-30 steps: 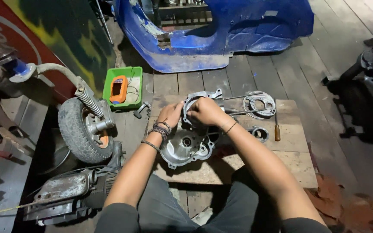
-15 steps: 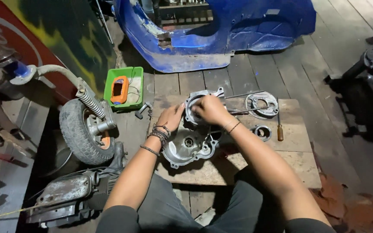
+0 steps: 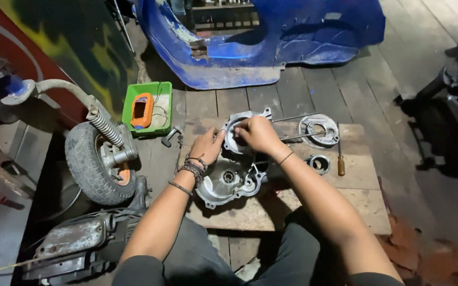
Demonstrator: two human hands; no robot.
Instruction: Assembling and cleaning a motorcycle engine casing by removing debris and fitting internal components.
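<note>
On the board, both hands' grips clasp the engine casing [image 3: 231, 172], long axis running toward the scooter body.

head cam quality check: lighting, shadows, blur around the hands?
Head view: one warm light falls on the wooden board and the engine casing; corners drop into deep shadow, the right edge nearly black. Left hand and right hand are lit and fairly sharp. Blue glare on the scooter body. Slight wide-angle bowing at the edges.

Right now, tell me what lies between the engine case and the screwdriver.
A small metal ring lies on the wooden board, between the engine case and the screwdriver, seen in the head view.
</note>
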